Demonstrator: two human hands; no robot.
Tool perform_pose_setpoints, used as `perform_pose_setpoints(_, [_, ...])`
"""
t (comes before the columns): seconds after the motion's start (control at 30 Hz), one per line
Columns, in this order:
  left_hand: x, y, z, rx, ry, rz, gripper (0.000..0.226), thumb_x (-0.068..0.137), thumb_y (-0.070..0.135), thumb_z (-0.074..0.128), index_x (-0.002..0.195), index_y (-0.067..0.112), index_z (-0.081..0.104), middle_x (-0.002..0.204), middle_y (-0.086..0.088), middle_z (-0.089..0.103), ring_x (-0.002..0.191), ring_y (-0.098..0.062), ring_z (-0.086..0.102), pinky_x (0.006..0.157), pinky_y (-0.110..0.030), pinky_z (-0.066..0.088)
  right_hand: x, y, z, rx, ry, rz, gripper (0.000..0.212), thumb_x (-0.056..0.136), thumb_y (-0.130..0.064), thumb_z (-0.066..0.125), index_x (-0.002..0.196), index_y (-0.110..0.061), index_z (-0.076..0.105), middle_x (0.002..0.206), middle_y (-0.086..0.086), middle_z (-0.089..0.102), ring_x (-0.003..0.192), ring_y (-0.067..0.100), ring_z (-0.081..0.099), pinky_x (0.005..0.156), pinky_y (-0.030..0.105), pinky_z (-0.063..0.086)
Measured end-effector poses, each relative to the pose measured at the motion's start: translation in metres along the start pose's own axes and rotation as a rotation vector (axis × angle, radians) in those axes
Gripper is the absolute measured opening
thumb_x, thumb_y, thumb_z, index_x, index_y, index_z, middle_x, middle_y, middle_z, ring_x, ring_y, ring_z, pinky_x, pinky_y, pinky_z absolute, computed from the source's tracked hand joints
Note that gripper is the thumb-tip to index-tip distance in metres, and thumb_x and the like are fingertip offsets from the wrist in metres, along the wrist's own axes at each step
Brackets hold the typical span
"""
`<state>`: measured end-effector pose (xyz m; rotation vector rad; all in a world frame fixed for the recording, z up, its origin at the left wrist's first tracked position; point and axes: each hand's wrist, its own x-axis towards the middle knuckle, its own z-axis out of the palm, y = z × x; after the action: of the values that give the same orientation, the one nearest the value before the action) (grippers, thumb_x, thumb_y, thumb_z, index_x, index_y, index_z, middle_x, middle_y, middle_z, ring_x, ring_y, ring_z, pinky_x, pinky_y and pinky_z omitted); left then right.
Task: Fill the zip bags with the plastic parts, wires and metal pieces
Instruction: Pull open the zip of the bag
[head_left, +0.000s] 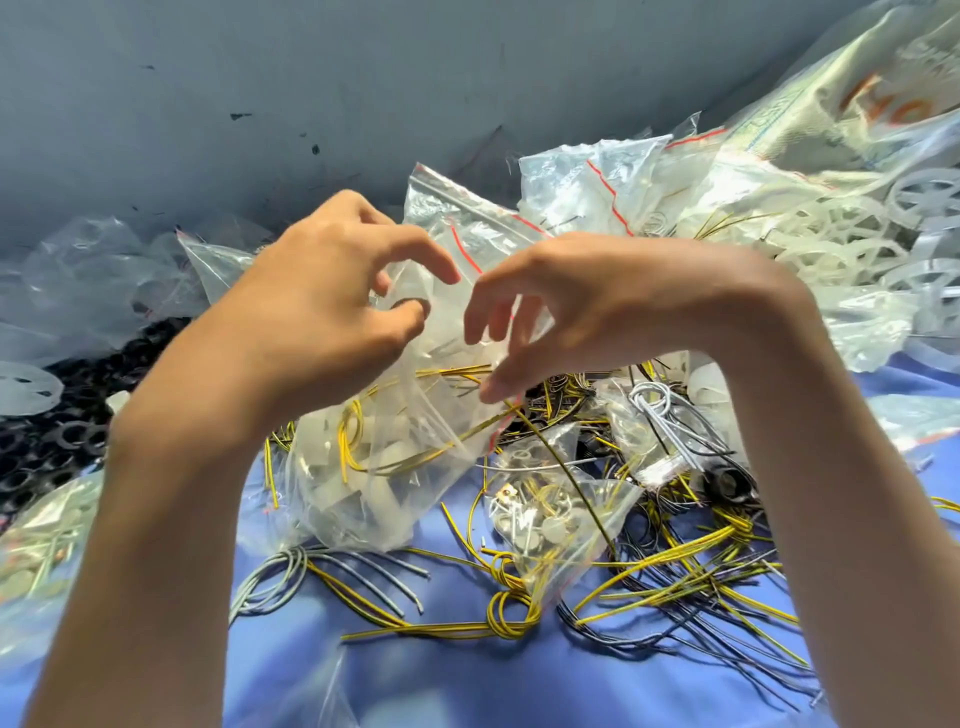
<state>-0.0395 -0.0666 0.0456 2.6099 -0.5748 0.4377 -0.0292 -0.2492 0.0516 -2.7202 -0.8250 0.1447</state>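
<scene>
A clear zip bag (395, 467) with a red seal strip stands in the middle, holding white plastic parts and a coiled yellow wire. My left hand (332, 306) pinches the bag's upper left edge between thumb and curled fingers. My right hand (550, 306) holds the bag's right edge near the seal, thumb down against the plastic. A smaller zip bag (550, 525) with metal pieces lies just right of it. Loose yellow wires (675, 561) and grey wires (291, 566) are spread over the blue table (519, 686).
A heap of black rings (52, 441) lies at the left, with filled bags (41, 551) in front of it. White plastic wheels (852, 234), empty zip bags (597, 176) and a large woven sack (831, 104) pile up at the right. A grey wall (260, 104) rises behind.
</scene>
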Motion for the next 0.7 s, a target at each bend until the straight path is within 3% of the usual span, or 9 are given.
perform_pose_setpoints(0.13, [-0.002,0.004,0.002,0.080,0.045,0.102,0.042,0.080,0.002,0.063,0.096,0.040,0.067,0.111,0.005,0.050,0.104,-0.012,0.042,0.090,-0.026,0.036,-0.009,-0.002,-0.003,-0.153,-0.161,0.177,0.058,0.050,-0.064,0.079,0.095,-0.041,0.049,0.089,-0.019,0.060,0.072,0.000,0.062,0.062,0.026,0.046])
perform_pose_setpoints(0.23, [-0.003,0.009,0.001,0.144,0.033,0.155,0.050,0.073,-0.009,0.057,0.086,0.036,0.071,0.104,0.010,0.057,0.097,-0.015,0.039,0.090,-0.042,0.040,0.000,0.003,0.009,-0.074,-0.293,0.227,0.054,0.064,-0.038,0.085,0.103,-0.031,0.047,0.090,-0.007,0.072,0.061,0.004,0.069,0.050,0.018,0.049])
perform_pose_setpoints(0.3, [-0.004,0.014,-0.001,0.144,-0.013,0.173,0.044,0.075,-0.003,0.054,0.078,0.038,0.071,0.097,0.015,0.061,0.096,-0.015,0.042,0.089,-0.048,0.041,0.007,0.003,0.016,0.066,-0.344,0.233,0.048,0.075,-0.014,0.079,0.105,-0.023,0.042,0.090,0.007,0.074,0.060,0.010,0.070,0.050,0.018,0.053])
perform_pose_setpoints(0.37, [-0.006,0.018,-0.001,0.137,-0.091,0.189,0.033,0.074,0.017,0.047,0.070,0.041,0.069,0.091,0.019,0.064,0.096,-0.013,0.048,0.091,-0.047,0.041,0.011,0.003,0.021,0.080,-0.345,0.201,0.041,0.080,-0.004,0.072,0.093,-0.024,0.039,0.090,0.013,0.073,0.061,0.013,0.071,0.050,0.019,0.054])
perform_pose_setpoints(0.47, [-0.013,0.020,0.000,0.104,-0.269,0.136,0.027,0.069,0.047,0.044,0.075,0.041,0.070,0.087,0.020,0.067,0.089,-0.006,0.057,0.086,-0.036,0.046,0.013,0.003,0.022,0.042,-0.267,0.125,0.042,0.081,-0.004,0.071,0.080,-0.029,0.037,0.086,0.009,0.073,0.058,0.012,0.069,0.045,0.017,0.047])
perform_pose_setpoints(0.57, [-0.016,0.022,0.000,0.204,-0.464,0.052,0.044,0.060,0.076,0.055,0.089,0.045,0.066,0.082,0.021,0.067,0.076,0.003,0.059,0.071,-0.021,0.049,0.010,0.005,0.015,0.157,-0.112,0.029,0.037,0.082,-0.007,0.071,0.104,-0.024,0.047,0.075,0.003,0.073,0.056,0.010,0.068,0.048,0.016,0.049])
perform_pose_setpoints(0.7, [-0.014,0.022,0.004,0.202,-0.502,0.108,0.011,0.071,0.045,0.076,0.079,0.041,0.070,0.072,0.014,0.067,0.067,0.000,0.057,0.059,-0.016,0.045,0.009,0.005,0.009,0.313,0.085,-0.131,0.024,0.084,-0.006,0.068,0.104,-0.015,0.057,0.065,0.001,0.070,0.055,0.009,0.067,0.051,0.015,0.049])
